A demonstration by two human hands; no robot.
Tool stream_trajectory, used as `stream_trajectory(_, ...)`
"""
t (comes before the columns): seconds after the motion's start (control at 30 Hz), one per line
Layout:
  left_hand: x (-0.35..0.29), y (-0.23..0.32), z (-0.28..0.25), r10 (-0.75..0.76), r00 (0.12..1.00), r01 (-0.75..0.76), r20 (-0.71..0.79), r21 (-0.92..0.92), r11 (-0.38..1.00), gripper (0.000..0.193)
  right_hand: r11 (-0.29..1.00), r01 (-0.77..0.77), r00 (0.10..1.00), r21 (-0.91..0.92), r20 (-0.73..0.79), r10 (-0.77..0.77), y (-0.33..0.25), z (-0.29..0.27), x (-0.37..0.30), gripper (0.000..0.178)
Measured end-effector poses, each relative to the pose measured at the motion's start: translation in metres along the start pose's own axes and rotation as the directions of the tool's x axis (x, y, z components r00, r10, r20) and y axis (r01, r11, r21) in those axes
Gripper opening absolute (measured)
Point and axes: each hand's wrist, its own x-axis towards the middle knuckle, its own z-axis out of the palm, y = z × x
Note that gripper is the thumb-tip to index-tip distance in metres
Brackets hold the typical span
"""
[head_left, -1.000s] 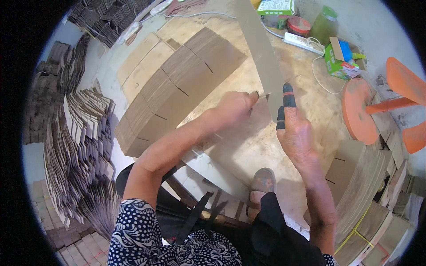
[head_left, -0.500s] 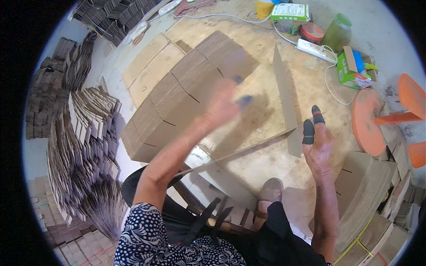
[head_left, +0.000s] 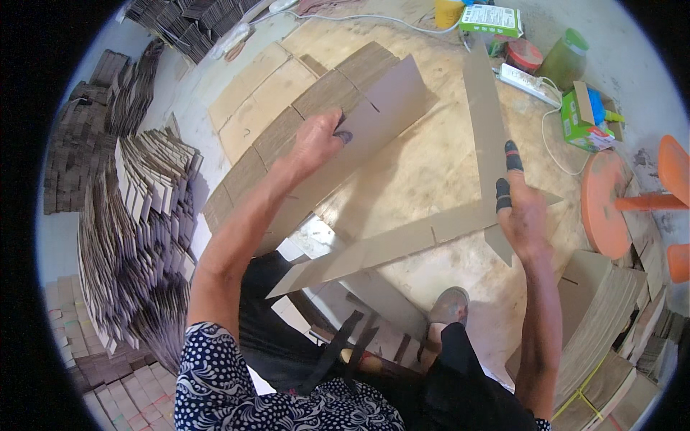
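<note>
My left hand (head_left: 316, 142) is at the top edge of a long row of upright brown cardboard strips (head_left: 327, 90). Its thumb and forefinger, in dark finger covers, close on the front strip (head_left: 399, 90). On the right, two cardboard strips cross: a long one (head_left: 388, 244) with a short slit leans toward me, and another (head_left: 483, 122) runs away from me. Over their crossing is my right hand (head_left: 526, 219), its covered thumb and forefinger stretched out and apart against the strips. The palm hides part of the crossing, and its other fingers are hidden.
Several piles of folded cardboard (head_left: 144, 237) stand at the left. A stack of cardboard sheets (head_left: 604, 323) is at the near right, by an orange stool (head_left: 604, 205). Along the far right lie a power strip (head_left: 530, 82), a green box (head_left: 578, 126) and a green jar (head_left: 564, 54).
My left hand has moved left and back onto the row of strips, its fingers closing there. The long crossing strip has tilted, showing more of its face. My right hand has stayed by the crossing.
</note>
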Motion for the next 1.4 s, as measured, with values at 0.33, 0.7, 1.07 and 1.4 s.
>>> stream_trajectory(0.33, -0.001, 0.072, 0.040, 0.206, 0.945, -0.236, 0.254, 0.096, 0.967, 0.012, 0.935, 0.251, 0.968, 0.251, -0.070, -0.242, -0.033, -0.034, -0.019, 0.061)
stream_trajectory(0.7, -0.011, 0.128, 0.056, 0.372, 0.842, -0.417, 0.391, 0.034, 0.908, 0.026, 0.967, 0.210, 0.978, 0.141, -0.041, -0.206, -0.002, -0.020, -0.035, 0.071)
stream_trajectory(1.07, -0.018, 0.157, 0.079, 0.322, 0.870, -0.338, 0.373, -0.024, 0.941, 0.023, 0.998, 0.064, 0.997, -0.020, 0.044, -0.063, 0.000, 0.011, -0.028, 0.071)
stream_trajectory(1.4, -0.003, 0.010, 0.028, 0.368, 0.893, -0.173, -0.259, 0.558, 0.812, 0.052, 0.993, 0.103, 0.987, -0.055, 0.128, -0.095, 0.002, 0.031, -0.019, 0.058)
